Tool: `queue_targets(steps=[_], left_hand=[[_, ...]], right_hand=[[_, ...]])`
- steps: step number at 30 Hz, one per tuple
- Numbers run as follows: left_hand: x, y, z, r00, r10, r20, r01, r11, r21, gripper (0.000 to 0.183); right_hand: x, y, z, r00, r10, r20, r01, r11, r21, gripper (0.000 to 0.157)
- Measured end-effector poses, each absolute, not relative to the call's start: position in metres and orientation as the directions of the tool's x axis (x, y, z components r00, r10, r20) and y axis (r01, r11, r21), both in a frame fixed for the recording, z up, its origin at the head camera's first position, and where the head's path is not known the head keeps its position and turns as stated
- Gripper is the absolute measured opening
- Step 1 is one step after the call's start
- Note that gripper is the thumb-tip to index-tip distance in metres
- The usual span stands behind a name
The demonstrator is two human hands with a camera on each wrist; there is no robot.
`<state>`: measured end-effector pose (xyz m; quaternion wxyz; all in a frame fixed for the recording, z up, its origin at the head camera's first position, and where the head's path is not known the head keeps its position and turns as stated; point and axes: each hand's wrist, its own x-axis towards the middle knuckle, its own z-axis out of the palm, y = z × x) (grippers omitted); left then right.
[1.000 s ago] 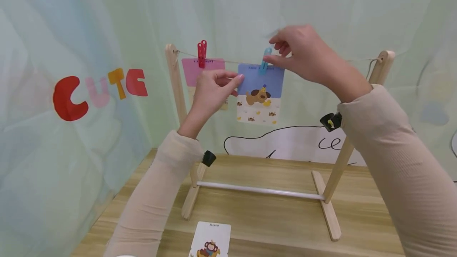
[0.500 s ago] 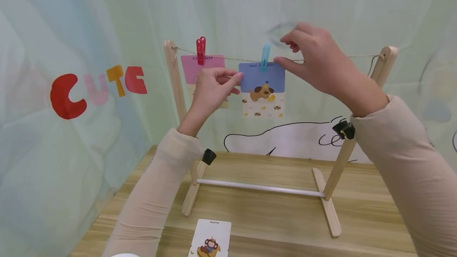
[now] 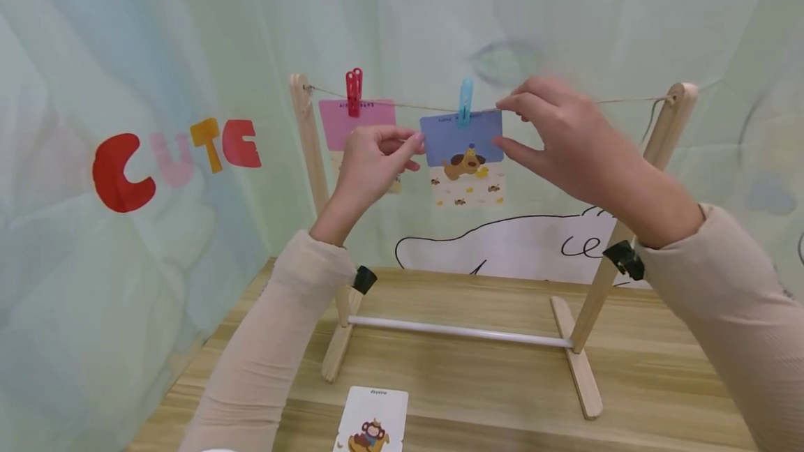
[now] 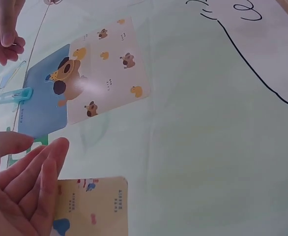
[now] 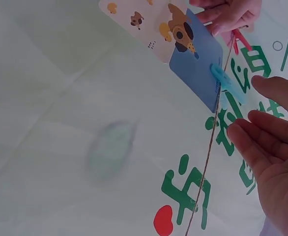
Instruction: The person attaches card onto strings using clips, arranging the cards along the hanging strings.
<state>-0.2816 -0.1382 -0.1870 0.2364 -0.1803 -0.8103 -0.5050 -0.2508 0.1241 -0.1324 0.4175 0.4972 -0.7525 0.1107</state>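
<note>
Both hands flank a dog-picture card at frame centre. Left hand (image 3: 370,159): thumb at or touching the card's left edge, fingers relaxed, parted from the thumb. Right hand (image 3: 565,138): thumb and fingers spread beside the right edge, gripping nothing. Card (image 3: 465,155) hangs slightly tilted from a twine line (image 3: 414,106) under a light-blue clip (image 3: 465,100) near mid-top.

Judgement: straightening seems to be in hand; light touches at the sides would suit, top edge kept along the twine, clip not knocked. Worth checking that it bites both card and line.

Writing, outward: heading by the clip inverted, apparently ending "Puppy". Left of centre, pink-topped card (image 3: 342,124) under a red clip (image 3: 354,93); left wrist view gives "CUTE RABBIT". Bottom centre, monkey card (image 3: 377,407), heading inverted, uncertain. Far left, wall letters (image 3: 206,138) spell "CUTE". Green characters (image 5: 176,196), right wrist view, partly hidden. No brand seen.
</note>
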Motion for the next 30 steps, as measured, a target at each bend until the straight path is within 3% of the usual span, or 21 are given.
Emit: queue_targets(steps=[11,30], left_hand=[[-0.280,-0.142,-0.195,-0.801,0.088,0.592,0.573,0.399,0.716,0.027],[-0.275,-0.151,-0.205,-0.769,0.143,0.624,0.617,0.426,0.662,0.024]], right_hand=[[-0.248,0.133,-0.149,-0.124,-0.677,0.725,-0.854,0.445,0.270,0.034],[-0.248,0.150,-0.177,-0.149,-0.677,0.721,-0.871,0.435,0.228,0.040]])
